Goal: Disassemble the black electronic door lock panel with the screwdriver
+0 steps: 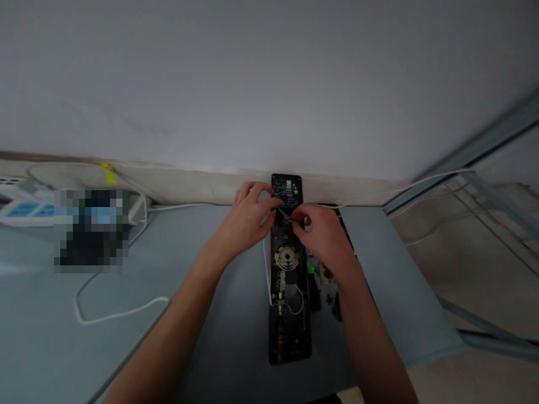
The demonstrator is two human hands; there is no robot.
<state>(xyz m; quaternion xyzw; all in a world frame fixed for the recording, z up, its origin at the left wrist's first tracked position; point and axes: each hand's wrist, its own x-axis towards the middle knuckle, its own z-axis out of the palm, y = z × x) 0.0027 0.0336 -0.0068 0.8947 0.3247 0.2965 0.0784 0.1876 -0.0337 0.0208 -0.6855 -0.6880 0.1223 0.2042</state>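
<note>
Working over a black device (290,276) on the table (236,331), far end against or close to the wall (252,112); contact unclear. Left hand (257,210) at its left edge, thumb and forefinger curved toward each other below the board (289,188); cannot tell whether they grip anything. Right hand (322,224) opposite, thumb and fingertips drawn close over the same spot; a small pale bit shows between the hands, too blurred to name.

Handling, by judgement: housing stiff, moderate in weight, perhaps slick along its smooth edges. Inner parts fragile, thin wires soft and easily snagged. Best hold: by the long side walls or the near end, fingers off the board; wires by their plugs, if any.

Looks: long, narrow, rounded corners, open face up. Dark board with a white label at the far end, pale ringed disc (287,257) midway, white wire (302,300) looping below it, brass-toned metal toward the near end.
</note>
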